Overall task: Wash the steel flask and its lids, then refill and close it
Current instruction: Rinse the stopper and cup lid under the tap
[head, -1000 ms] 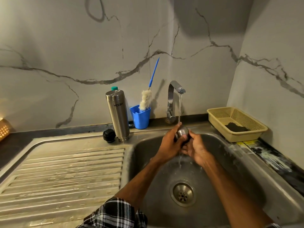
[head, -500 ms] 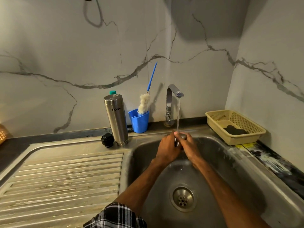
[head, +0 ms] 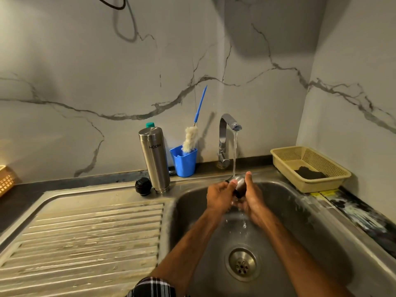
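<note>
Over the sink basin (head: 300, 224), both hands hold a small steel lid (head: 239, 183) under the running tap (head: 229, 127). My left hand (head: 220, 197) grips its left side with curled fingers. My right hand (head: 254, 200) cups it from the right, thumb raised along its side. Water runs over the lid and drips into the basin. The steel flask (head: 154, 156) stands upside down on the sink's back ledge, left of the basin. A black inner lid (head: 143, 186) lies beside its base.
A blue cup (head: 183, 161) with a bottle brush (head: 190, 139) stands between flask and tap. A yellow mesh basket (head: 308, 168) holding a dark scrubber sits at the right. The ribbed drainboard (head: 85, 239) spreads to the left. The drain (head: 242, 263) lies below my arms.
The camera tilted, so the scene sits lower in view. My hands turned the steel lid under the stream, and my right thumb now points up beside it.
</note>
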Action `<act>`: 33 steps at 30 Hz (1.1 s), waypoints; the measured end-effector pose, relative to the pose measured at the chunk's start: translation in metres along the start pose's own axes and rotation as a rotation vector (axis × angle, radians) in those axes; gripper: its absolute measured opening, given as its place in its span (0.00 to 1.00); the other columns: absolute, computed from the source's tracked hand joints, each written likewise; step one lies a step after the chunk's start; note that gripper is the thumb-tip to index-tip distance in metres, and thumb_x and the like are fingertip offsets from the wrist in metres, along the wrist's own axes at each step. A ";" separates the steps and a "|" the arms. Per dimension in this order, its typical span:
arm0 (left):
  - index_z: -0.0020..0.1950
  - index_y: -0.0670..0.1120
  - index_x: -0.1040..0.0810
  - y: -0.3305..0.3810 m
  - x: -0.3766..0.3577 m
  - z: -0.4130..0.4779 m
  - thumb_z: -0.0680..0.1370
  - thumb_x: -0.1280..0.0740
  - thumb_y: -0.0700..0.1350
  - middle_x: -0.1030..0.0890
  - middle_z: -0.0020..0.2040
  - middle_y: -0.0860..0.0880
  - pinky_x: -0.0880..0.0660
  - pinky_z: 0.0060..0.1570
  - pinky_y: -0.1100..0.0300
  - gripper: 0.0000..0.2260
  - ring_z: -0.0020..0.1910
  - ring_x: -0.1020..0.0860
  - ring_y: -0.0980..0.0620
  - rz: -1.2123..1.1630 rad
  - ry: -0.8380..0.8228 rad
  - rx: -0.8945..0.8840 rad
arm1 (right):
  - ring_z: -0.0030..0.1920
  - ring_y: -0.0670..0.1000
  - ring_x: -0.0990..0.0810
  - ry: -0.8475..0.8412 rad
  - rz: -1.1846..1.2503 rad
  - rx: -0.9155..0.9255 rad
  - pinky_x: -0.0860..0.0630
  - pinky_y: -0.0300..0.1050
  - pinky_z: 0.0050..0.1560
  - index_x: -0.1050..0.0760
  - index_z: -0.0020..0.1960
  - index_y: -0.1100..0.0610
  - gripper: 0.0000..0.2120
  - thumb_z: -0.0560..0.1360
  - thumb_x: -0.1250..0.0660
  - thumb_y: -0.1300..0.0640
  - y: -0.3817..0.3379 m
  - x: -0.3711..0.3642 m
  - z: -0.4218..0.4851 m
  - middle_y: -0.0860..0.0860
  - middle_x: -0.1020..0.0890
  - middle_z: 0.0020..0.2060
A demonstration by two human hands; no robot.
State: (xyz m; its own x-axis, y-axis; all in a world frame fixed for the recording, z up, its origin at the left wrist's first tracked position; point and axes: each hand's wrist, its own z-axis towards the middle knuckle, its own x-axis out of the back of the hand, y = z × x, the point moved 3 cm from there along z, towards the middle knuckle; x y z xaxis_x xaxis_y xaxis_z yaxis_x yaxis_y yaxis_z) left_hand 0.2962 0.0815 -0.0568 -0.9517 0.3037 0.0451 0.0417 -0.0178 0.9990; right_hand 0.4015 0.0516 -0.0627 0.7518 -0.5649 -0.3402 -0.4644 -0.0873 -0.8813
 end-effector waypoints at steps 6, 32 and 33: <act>0.47 0.41 0.16 0.000 0.001 0.017 0.82 0.32 0.45 0.14 0.44 0.45 0.19 0.45 0.58 0.09 0.44 0.16 0.49 0.160 0.116 -0.022 | 0.58 0.57 0.21 0.030 -0.573 0.292 0.23 0.57 0.62 0.32 0.74 0.56 0.20 0.84 0.44 0.50 -0.004 -0.009 -0.006 0.60 0.23 0.65; 0.57 0.51 0.20 0.031 0.002 0.008 0.85 0.43 0.50 0.19 0.52 0.48 0.40 0.66 0.46 0.12 0.57 0.24 0.49 1.201 -0.202 -0.708 | 0.52 0.59 0.17 -0.195 0.308 -0.124 0.21 0.58 0.47 0.25 0.64 0.62 0.16 0.84 0.43 0.53 -0.002 0.007 -0.006 0.61 0.14 0.47; 0.57 0.51 0.20 0.031 0.003 0.008 0.85 0.42 0.50 0.19 0.53 0.48 0.40 0.65 0.47 0.11 0.58 0.25 0.49 1.203 -0.185 -0.727 | 0.52 0.60 0.17 -0.202 0.300 -0.131 0.21 0.59 0.49 0.25 0.64 0.62 0.17 0.84 0.42 0.52 -0.001 0.007 -0.005 0.61 0.14 0.47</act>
State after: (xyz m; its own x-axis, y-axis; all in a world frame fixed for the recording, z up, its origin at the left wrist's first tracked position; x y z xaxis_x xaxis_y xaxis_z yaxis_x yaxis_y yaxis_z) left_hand 0.2968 0.0896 -0.0261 -0.3924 -0.1304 0.9105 0.5685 -0.8126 0.1286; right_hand 0.4047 0.0433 -0.0629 0.6446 -0.4089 -0.6460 -0.7237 -0.0541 -0.6880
